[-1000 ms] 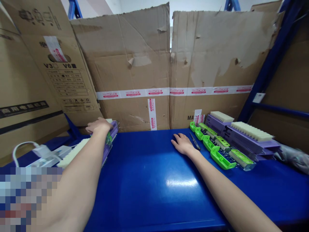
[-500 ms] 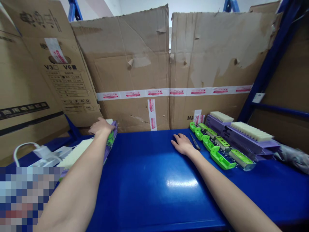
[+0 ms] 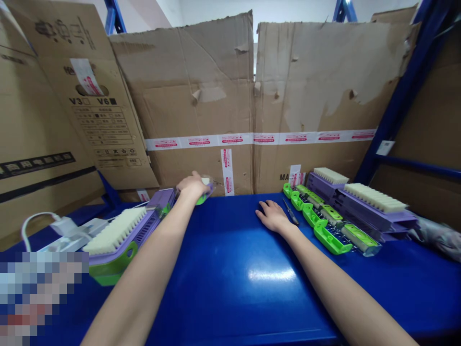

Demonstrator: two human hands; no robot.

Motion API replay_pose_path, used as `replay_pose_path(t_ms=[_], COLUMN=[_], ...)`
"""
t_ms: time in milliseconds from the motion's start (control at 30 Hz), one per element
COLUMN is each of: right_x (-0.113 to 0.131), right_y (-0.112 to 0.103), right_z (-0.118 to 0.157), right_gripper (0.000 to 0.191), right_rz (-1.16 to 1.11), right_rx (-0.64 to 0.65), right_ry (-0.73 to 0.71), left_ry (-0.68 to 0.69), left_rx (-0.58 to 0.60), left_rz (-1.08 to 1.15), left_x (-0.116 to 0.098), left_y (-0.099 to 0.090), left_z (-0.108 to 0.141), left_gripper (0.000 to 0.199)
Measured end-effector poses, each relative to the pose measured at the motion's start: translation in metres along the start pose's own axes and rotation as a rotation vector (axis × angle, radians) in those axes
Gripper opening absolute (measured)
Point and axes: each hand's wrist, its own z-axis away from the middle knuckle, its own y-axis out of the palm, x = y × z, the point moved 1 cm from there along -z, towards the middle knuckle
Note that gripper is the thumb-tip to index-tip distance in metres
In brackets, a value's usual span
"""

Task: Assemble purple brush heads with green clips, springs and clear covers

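Observation:
My left hand (image 3: 192,186) is at the back of the blue table, closed over a purple-and-green unit (image 3: 202,198) with a cream part on top. The hand covers most of this piece, and its edges are blurred. My right hand (image 3: 272,215) lies palm down on the bare blue surface, fingers stretched out, holding nothing. Just right of it is a slim tool (image 3: 291,211) with a dark handle. Near my left forearm sits another purple-and-green unit (image 3: 124,259), topped by a cream ribbed pad (image 3: 117,231).
At right stand a row of bright green covers (image 3: 333,240), clear-cased parts with green tops (image 3: 360,235), and purple housings (image 3: 363,211) with cream pads. A white power strip (image 3: 74,235) with a plug lies at left. Cardboard sheets (image 3: 194,110) wall off the back.
My left hand has moved right along the back of the table, carrying the purple-and-green unit away from the other one at left. My right hand has stayed in place.

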Motion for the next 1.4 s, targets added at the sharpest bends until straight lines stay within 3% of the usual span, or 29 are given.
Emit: replay_pose_path(t_ms=[100,200,300,400,467,533,633,767,867,1033,1167,1400], right_x=[0.0,0.0,-0.001,-0.005,-0.006,-0.007,-0.006,-0.003,-0.002,-0.003,-0.006,-0.007], right_y=[0.0,-0.001,-0.002,-0.001,0.001,0.004,0.004,0.001,-0.001,0.0,0.002,0.003], right_z=[0.0,-0.001,-0.003,-0.006,-0.008,-0.009,-0.008,-0.004,-0.001,-0.001,-0.003,-0.005], right_gripper=[0.055,0.056,0.06,0.062,0.062,0.062,0.063,0.066,0.076,0.091,0.091,0.091], right_rz=[-0.018,-0.081,-0.244,-0.384,-0.417,-0.415,-0.401,-0.389,-0.369,-0.359,-0.378,-0.414], right_rx=[-0.003,-0.023,-0.126,-0.218,-0.19,-0.148,-0.123,-0.098,-0.084,-0.089,-0.093,-0.094], right_ry=[-0.004,0.019,0.08,0.057,0.009,-0.027,-0.044,-0.085,-0.112,-0.136,-0.137,-0.116], left_ry=[0.148,0.427,0.748,0.896,0.872,0.765,0.599,0.563,0.609,0.673,0.62,0.616], left_rx=[0.028,0.085,0.157,0.162,0.172,0.187,0.183,0.01,-0.133,-0.143,-0.08,-0.078], left_rz=[0.034,0.11,0.192,0.257,0.295,0.346,0.449,0.425,0.286,0.263,0.338,0.365], left_x=[-0.019,-0.03,-0.034,-0.036,-0.035,-0.032,-0.024,-0.015,-0.012,-0.012,-0.013,-0.009], left_y=[0.016,0.035,0.054,0.069,0.076,0.082,0.09,0.101,0.104,0.103,0.107,0.113], left_z=[0.012,0.021,0.025,0.025,0.024,0.022,0.022,0.031,0.039,0.045,0.046,0.046], left_gripper=[0.08,0.087,0.097,0.095,0.097,0.096,0.08,0.051,0.045,0.057,0.067,0.079])
